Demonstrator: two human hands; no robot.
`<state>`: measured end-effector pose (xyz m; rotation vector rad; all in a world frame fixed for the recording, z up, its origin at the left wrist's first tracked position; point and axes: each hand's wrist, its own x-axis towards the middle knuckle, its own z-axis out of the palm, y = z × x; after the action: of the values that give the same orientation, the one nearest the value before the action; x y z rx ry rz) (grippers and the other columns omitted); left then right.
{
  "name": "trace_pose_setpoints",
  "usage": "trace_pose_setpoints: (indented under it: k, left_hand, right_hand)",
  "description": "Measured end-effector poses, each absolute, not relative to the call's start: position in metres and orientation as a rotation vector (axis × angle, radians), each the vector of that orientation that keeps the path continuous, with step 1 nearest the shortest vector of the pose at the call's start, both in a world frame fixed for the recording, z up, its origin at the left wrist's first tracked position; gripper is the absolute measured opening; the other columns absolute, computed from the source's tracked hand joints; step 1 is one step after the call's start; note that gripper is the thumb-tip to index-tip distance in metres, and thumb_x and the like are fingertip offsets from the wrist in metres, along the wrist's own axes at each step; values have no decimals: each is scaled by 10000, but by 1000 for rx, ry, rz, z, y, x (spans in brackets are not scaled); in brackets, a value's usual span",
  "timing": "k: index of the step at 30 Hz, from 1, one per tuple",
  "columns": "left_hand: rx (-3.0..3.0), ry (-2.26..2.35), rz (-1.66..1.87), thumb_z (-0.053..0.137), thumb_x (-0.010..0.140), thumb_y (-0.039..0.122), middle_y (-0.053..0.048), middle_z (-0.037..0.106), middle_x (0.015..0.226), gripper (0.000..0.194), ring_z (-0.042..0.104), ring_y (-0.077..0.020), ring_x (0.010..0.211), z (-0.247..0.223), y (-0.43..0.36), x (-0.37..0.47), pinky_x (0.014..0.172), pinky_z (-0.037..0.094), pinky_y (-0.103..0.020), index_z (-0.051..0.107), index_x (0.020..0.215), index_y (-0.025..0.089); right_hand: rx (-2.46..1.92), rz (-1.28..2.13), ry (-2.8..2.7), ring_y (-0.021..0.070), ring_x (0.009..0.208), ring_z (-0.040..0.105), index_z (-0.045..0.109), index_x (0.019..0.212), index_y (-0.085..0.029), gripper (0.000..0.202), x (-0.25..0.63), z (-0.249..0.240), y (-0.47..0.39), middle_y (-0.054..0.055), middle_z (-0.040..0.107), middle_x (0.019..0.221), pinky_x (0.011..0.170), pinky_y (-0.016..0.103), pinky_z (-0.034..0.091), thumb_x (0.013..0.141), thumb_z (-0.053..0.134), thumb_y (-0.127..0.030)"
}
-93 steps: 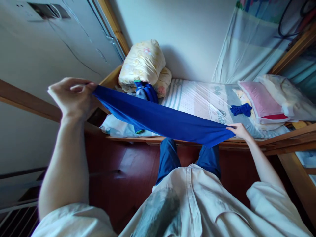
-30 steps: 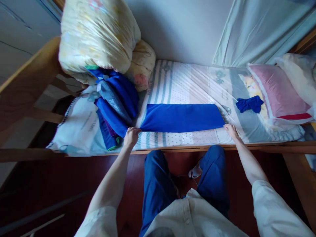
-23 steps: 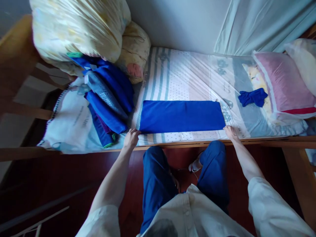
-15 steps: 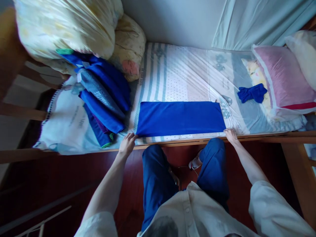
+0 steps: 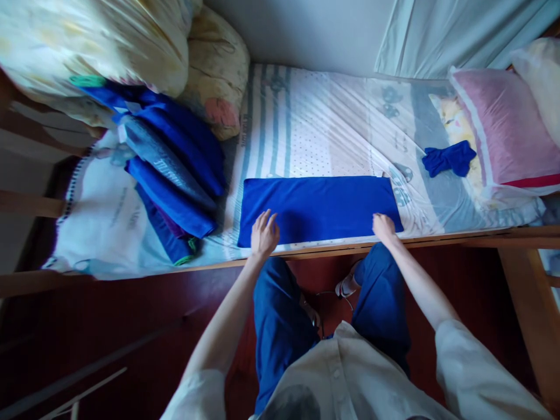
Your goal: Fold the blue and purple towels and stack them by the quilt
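A blue cloth [image 5: 324, 207], folded into a long flat rectangle, lies along the front edge of the bed. Over its left part is my left hand [image 5: 265, 233], fingers apart and holding nothing. My right hand [image 5: 385, 227] is at the cloth's right part near the front edge, its fingers curled together; whether anything is between them is hidden. A small knotted blue cloth [image 5: 449, 158] rests further right on the bed. Left of the flat cloth is a pile of folded blue and grey clothes [image 5: 175, 169].
Large pale bundles [image 5: 109, 46] stand at the back left, beside a patterned pillow [image 5: 219, 76]. A pink pillow [image 5: 511, 128] is at the right end. The wooden bed rail [image 5: 459, 240] runs in front of my knees. A pale curtain [image 5: 437, 35] hangs behind.
My left hand has left the cloth's front left corner and moved right over it, fingers opening. My right hand has moved left from the front right corner. The view has shifted slightly.
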<state>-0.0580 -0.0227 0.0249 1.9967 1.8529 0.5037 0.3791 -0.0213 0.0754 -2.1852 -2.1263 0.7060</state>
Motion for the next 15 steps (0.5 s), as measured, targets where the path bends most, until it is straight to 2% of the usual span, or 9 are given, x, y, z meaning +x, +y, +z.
trace_pose_setpoints:
  k: [2,4,6,8,9,13,15]
  left_hand:
    - [1952,1848,592,415,966,257,-193,425,1621,535,330,-346,1542,10,-22,-23,1221,319,-586,547,1472,146]
    - [1932,1879,633,389,972,249,-188,395,1641,566,274,-320,1576,-7,-28,0,1252,278,-580,498,1517,140]
    - [1927,1912,663,382,962,233,-179,411,1634,597,267,-298,1582,-22,-35,8,1272,253,-570,464,1547,145]
    - [1921,1918,698,387,944,224,-172,438,1618,622,285,-288,1575,-34,-42,6,1282,238,-566,453,1559,151]
    - [1916,1909,716,391,934,222,-171,449,1611,630,294,-289,1572,-39,-43,3,1284,233,-565,458,1556,150]
    - [1888,1885,794,420,882,222,-176,474,1591,651,318,-298,1560,-47,-45,-5,1289,215,-558,506,1519,123]
    - [1884,1885,828,437,860,226,-175,479,1588,657,328,-295,1556,-46,-44,-4,1291,215,-543,525,1502,114]
  right_hand:
    - [-2032,772,-2069,319,1420,529,614,1424,-87,461,321,66,-11,196,584,1491,1220,466,413,997,455,-156]
    - [-1810,830,-2027,279,1518,413,531,1509,-108,516,256,54,-3,128,484,1601,1289,449,319,1010,422,-187]
    - [-1627,876,-2026,231,1564,331,467,1560,-146,536,195,39,0,37,423,1648,1314,382,270,1040,380,-242]
    - [-1515,917,-2030,191,1583,275,403,1598,-254,541,150,22,2,-101,392,1652,1321,354,255,1066,312,-280]
    - [-1476,933,-2044,180,1585,267,386,1606,-259,546,135,13,2,-117,377,1655,1320,349,261,1069,287,-273]
    - [-1353,953,-2114,169,1582,281,436,1579,-119,555,125,-16,1,60,414,1649,1325,374,272,1045,296,-168]
    - [-1323,917,-2140,166,1580,286,444,1577,-116,556,141,-22,0,90,425,1640,1328,388,275,1044,288,-150]
